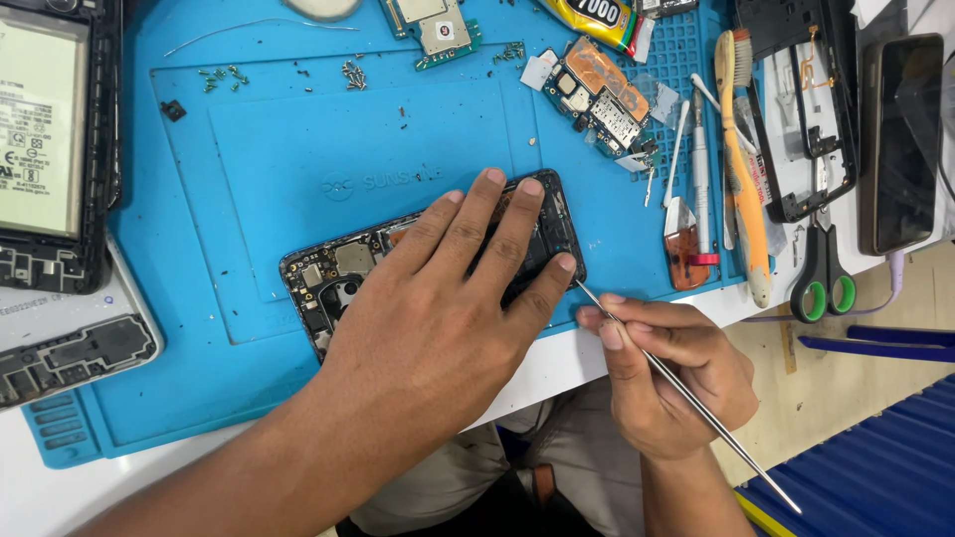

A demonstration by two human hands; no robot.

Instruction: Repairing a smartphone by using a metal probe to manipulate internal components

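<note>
An opened black phone (333, 273) with its back off lies on the blue repair mat (249, 149), near the mat's front edge. My left hand (448, 298) lies flat on it, fingers spread over its right half, pressing it down. My right hand (667, 373) is just right of the phone, off the table edge, pinching a thin metal pry rod (686, 393). The rod's tip touches the phone's right end beside my left little finger. Most of the phone's inside is hidden under my left hand.
Circuit boards (597, 94) and small screws (353, 72) lie on the mat's far side. Another opened phone with a battery (45, 129) sits at left, a frame piece (70, 348) below it. A toothbrush (746, 169), screwdriver (702, 169), scissors (821, 268), glue tube (597, 15) and dark phone (900, 139) lie at right.
</note>
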